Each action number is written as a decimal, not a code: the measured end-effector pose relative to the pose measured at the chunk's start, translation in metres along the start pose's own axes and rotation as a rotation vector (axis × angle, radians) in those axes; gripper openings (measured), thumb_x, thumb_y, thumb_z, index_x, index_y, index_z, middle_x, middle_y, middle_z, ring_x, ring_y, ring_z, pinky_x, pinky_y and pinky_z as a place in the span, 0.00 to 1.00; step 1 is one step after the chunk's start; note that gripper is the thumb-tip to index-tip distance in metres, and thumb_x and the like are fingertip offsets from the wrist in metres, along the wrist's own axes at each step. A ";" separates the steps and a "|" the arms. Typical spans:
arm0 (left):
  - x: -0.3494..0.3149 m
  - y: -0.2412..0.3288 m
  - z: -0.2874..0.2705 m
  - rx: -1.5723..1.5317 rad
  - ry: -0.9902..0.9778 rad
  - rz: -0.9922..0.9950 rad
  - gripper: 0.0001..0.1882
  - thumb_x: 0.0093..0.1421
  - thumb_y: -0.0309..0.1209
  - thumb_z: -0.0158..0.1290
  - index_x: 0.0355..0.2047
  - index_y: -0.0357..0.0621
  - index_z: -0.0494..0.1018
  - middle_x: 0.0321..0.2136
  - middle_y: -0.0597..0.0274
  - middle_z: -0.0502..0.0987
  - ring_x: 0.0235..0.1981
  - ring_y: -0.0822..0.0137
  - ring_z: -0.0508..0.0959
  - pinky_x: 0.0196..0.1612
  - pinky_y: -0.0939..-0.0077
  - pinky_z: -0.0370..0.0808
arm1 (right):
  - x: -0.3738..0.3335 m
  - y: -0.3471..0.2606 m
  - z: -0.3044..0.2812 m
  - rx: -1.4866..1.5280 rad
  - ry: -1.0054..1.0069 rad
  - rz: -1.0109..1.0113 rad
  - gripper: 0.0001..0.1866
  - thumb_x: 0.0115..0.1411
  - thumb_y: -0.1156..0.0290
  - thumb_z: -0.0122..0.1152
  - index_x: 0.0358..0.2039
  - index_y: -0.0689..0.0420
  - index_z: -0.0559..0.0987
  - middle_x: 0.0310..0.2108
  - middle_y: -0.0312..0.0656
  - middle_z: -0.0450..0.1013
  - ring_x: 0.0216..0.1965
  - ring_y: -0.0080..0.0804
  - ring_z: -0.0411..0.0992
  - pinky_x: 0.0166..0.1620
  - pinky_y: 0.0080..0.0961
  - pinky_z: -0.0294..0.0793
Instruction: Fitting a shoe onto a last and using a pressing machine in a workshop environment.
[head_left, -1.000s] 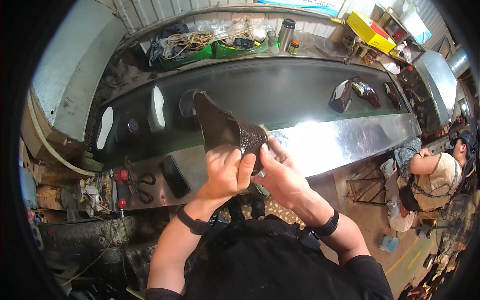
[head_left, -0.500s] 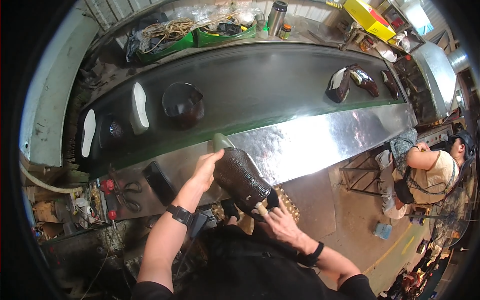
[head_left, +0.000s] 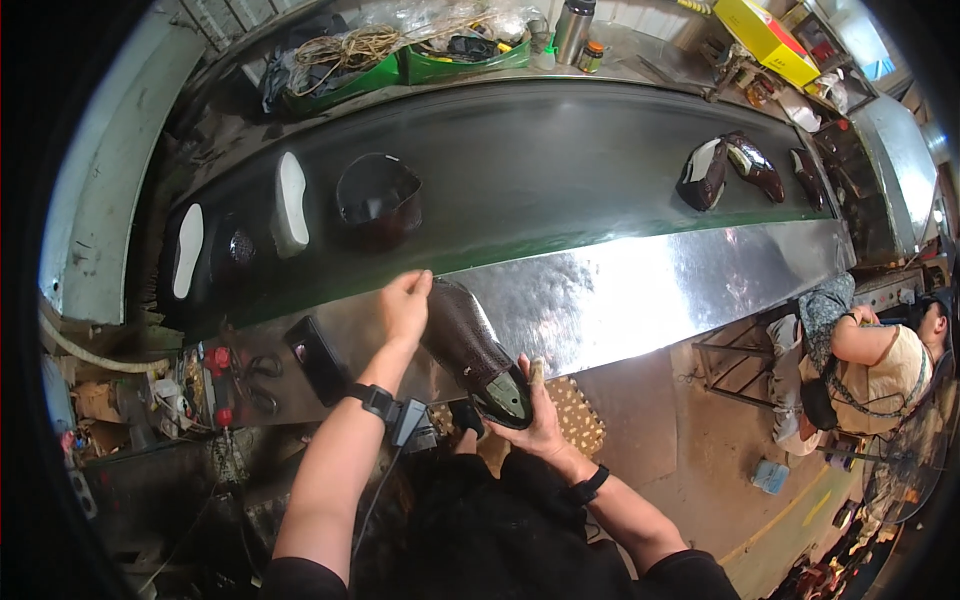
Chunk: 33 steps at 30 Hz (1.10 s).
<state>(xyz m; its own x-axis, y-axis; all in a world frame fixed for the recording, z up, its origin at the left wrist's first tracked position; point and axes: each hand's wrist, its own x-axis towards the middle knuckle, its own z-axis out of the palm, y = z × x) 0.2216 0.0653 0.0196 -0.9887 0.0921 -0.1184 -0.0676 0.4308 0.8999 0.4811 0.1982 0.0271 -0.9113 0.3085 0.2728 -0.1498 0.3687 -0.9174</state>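
A dark brown, textured leather shoe upper (head_left: 458, 335) sits over a green shoe last, whose bare heel end (head_left: 505, 396) shows inside the opening nearest my body. My right hand (head_left: 540, 425) wraps round that heel end, thumb along its right side. At the far, toe end, my left hand (head_left: 405, 310) is closed in a pinch against the upper's left edge; exactly what lies between its fingertips is hidden. Shoe and hands are over the front edge of the shiny metal ledge (head_left: 590, 300).
Beyond the ledge runs a dark belt (head_left: 560, 160) bearing white-soled lasts (head_left: 291, 200), a round dark leather piece (head_left: 380, 200) and brown shoes (head_left: 755, 168). A black phone (head_left: 318, 358) lies left of my arm. Green bins (head_left: 465, 62) stand behind. Another person (head_left: 880, 365) sits at right.
My right hand has shifted from the shoe's opening to a grip round its heel. My left hand has moved up to the toe edge. The green heel end now shows; the green toe tip no longer does.
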 end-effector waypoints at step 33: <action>-0.364 0.068 -0.335 0.050 1.014 -0.226 0.19 0.50 0.41 0.62 0.36 0.40 0.75 0.28 0.50 0.81 0.32 0.51 0.82 0.38 0.61 0.76 | -0.017 -0.279 0.137 0.648 -1.221 0.506 0.35 0.70 0.74 0.55 0.72 0.64 0.52 0.52 0.43 0.76 0.48 0.24 0.75 0.52 0.21 0.74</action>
<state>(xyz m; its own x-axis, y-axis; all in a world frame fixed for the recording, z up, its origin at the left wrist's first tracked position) 0.5321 -0.2399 0.2643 -0.6035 -0.7836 0.1475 -0.2820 0.3828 0.8797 0.4860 -0.0301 0.2382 -0.6202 -0.7541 -0.2163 0.4349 -0.1010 -0.8948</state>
